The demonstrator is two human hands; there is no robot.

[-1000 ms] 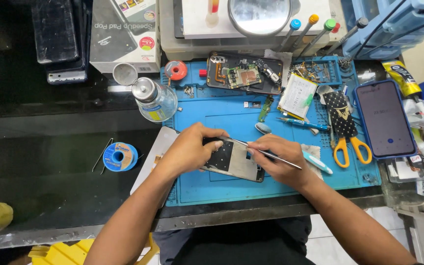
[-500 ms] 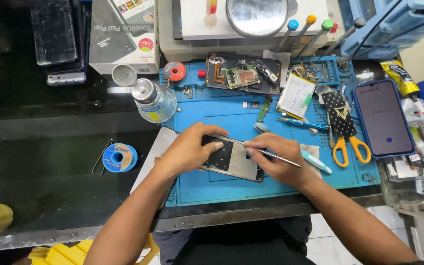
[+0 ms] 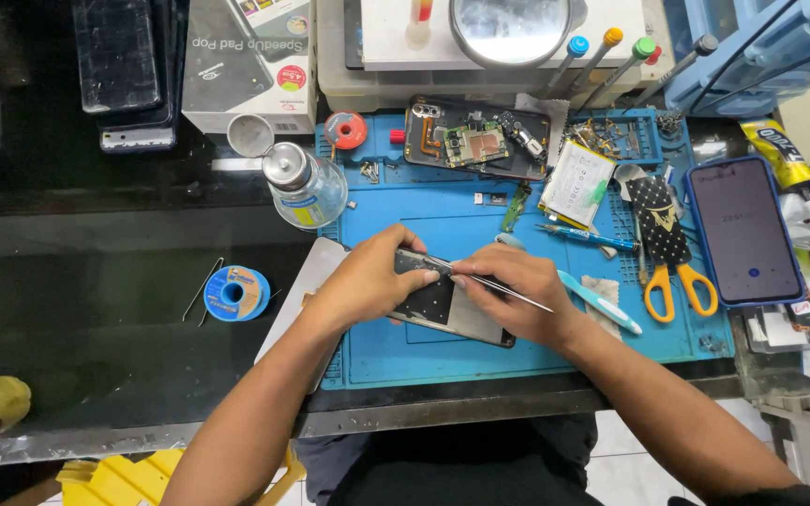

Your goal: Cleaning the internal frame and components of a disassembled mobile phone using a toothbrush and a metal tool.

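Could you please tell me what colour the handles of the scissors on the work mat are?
Yellow-orange; the scissors show best in the head view, lying right of the right hand.

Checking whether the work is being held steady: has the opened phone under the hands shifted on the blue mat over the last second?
No. The opened phone keeps its place on the blue mat, level with the solder spool.

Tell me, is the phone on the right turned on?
On: the blue-cased phone lies face up, and its dark screen shows faint marks and a small dot.
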